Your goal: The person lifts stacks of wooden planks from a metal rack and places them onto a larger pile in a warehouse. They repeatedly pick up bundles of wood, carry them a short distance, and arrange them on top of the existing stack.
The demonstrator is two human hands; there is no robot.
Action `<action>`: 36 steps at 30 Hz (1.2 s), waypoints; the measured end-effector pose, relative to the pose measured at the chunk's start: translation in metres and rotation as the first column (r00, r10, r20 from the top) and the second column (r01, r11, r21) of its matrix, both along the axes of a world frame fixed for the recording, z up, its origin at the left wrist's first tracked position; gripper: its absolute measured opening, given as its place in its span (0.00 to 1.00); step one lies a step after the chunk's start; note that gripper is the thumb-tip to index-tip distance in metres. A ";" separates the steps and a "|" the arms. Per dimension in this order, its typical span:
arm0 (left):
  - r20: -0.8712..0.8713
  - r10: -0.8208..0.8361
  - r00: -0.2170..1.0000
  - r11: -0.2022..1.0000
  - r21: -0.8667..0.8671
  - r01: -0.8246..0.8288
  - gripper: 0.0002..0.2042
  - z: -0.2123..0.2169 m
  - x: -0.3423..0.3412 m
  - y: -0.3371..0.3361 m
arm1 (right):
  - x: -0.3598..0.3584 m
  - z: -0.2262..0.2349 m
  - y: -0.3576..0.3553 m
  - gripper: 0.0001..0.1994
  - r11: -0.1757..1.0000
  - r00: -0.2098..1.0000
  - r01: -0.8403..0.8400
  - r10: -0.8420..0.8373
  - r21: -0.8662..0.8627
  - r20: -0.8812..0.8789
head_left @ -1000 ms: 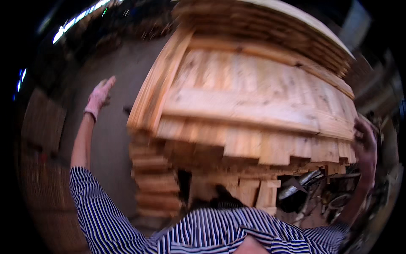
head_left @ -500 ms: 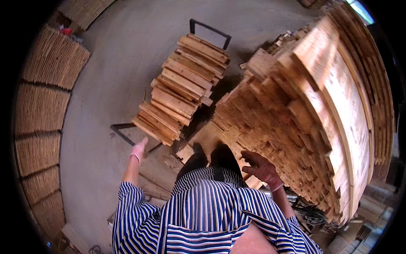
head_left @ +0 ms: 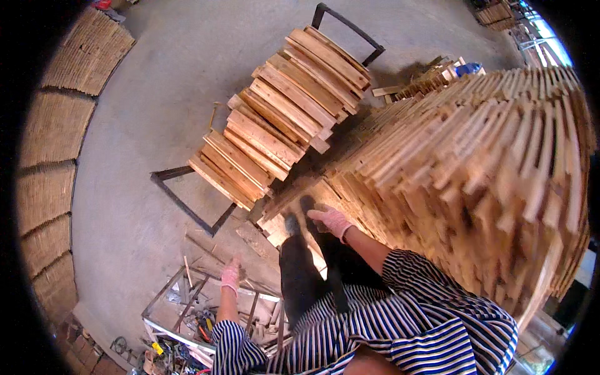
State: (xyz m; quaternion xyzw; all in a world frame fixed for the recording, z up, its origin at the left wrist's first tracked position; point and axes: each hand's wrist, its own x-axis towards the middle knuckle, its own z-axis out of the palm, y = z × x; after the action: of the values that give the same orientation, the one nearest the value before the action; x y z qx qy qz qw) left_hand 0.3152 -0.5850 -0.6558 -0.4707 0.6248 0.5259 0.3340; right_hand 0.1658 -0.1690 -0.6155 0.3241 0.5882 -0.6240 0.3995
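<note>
Boards (head_left: 281,119) lie close together in a long row at the centre, beyond the person's feet. The row slants from near left to far right, and the board ends stand out unevenly along its right side. A dark metal frame (head_left: 350,28) shows past the row at both ends.

Surface and room: the floor (head_left: 137,137) is grey and dull, spreading left and far of the boards; a thin stick (head_left: 213,117) lies just left of the row. Stacks (head_left: 50,125) of wood line the left edge. A much larger pile (head_left: 462,175) of overlapping planks, partly blurred, fills the right. Near its far end lies a low heap (head_left: 425,84) of wood with a blue item (head_left: 467,69) on it. Near left, a metal stand (head_left: 164,292) surrounds a jumble of tools (head_left: 203,328), too small to name singly.

Hands: both wear pale pink gloves and are well apart from each other. The left hand (head_left: 231,275) is over the stand's far side, its fingers blurred; how far they are spread cannot be told. The right hand (head_left: 330,220), before the dark trousers (head_left: 300,269), is empty, its fingers loosely extended and slightly bent; whether their tips touch the leg cannot be told.
</note>
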 end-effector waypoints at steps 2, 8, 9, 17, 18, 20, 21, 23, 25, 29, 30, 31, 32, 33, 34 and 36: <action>0.098 0.020 0.995 1.000 0.004 -0.021 0.32 -0.040 -0.014 0.009 | -0.022 -0.070 -0.006 0.29 0.966 0.987 -0.153 0.159 0.211 -0.012; 0.125 0.138 0.982 0.990 -0.030 -0.136 0.31 -0.157 -0.085 0.028 | -0.096 -0.327 -0.035 0.37 0.782 0.815 -0.464 0.561 0.416 -0.146; 0.081 -0.044 0.996 0.996 0.085 0.037 0.31 -0.217 -0.147 0.063 | -0.105 -0.406 0.041 0.43 0.550 0.726 -0.493 0.687 0.674 -0.029; -0.190 0.030 0.981 0.981 0.195 0.007 0.32 -0.398 -0.304 0.144 | -0.221 -0.578 0.031 0.62 0.778 0.824 -0.341 0.518 0.528 -0.230; -0.249 0.065 0.966 0.975 0.221 -0.009 0.34 -0.417 -0.330 0.160 | -0.232 -0.593 0.038 0.61 0.859 0.811 -0.278 0.450 0.431 -0.373; -0.370 0.106 0.923 0.976 0.214 -0.026 0.36 -0.448 -0.355 0.191 | -0.219 -0.611 0.052 0.57 0.987 0.786 -0.117 0.161 0.113 -0.597; -0.388 0.119 0.914 0.973 0.230 -0.029 0.36 -0.457 -0.361 0.201 | -0.213 -0.611 0.053 0.56 0.997 0.784 -0.059 0.071 0.041 -0.617; -0.390 0.143 0.910 0.979 0.191 -0.072 0.36 -0.478 -0.345 0.181 | -0.181 -0.572 -0.010 0.53 0.963 0.887 -0.104 0.203 0.250 -0.414; -0.390 0.160 0.907 0.969 0.235 -0.070 0.35 -0.485 -0.316 0.160 | -0.166 -0.529 -0.041 0.49 0.889 0.875 -0.327 0.412 0.320 -0.253; -0.168 0.614 0.771 0.686 0.596 -0.417 0.34 -0.470 -0.293 0.128 | -0.198 -0.468 -0.096 0.52 0.808 0.761 -0.505 0.583 0.303 -0.284; -0.152 0.654 0.741 0.641 0.632 -0.436 0.34 -0.462 -0.303 0.133 | -0.215 -0.465 -0.105 0.55 0.863 0.804 -0.384 0.487 0.327 -0.340; -0.141 0.680 0.720 0.594 0.681 -0.428 0.34 -0.450 -0.324 0.146 | -0.244 -0.475 -0.104 0.55 0.958 0.871 -0.142 0.241 0.251 -0.427; -0.168 0.676 0.718 0.618 0.661 -0.426 0.33 -0.440 -0.336 0.147 | -0.266 -0.466 -0.122 0.54 0.928 0.837 -0.222 0.338 0.298 -0.430; -0.176 0.666 0.725 0.629 0.654 -0.420 0.32 -0.429 -0.336 0.143 | -0.280 -0.456 -0.137 0.54 0.886 0.799 -0.305 0.437 0.348 -0.414; -0.184 0.655 0.732 0.640 0.650 -0.410 0.31 -0.417 -0.338 0.141 | -0.284 -0.451 -0.143 0.52 0.884 0.818 -0.328 0.442 0.332 -0.369; -0.202 0.622 0.757 0.662 0.652 -0.371 0.29 -0.393 -0.336 0.136 | -0.269 -0.454 -0.141 0.49 0.941 0.829 -0.324 0.331 0.096 -0.451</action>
State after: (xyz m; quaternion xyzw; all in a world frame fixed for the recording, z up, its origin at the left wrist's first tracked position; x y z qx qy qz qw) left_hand -0.0213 -0.4488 -1.0490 -0.3820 0.3339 0.8466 0.1608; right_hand -0.1033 -0.3096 -1.0695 0.0641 0.7176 -0.6006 0.3468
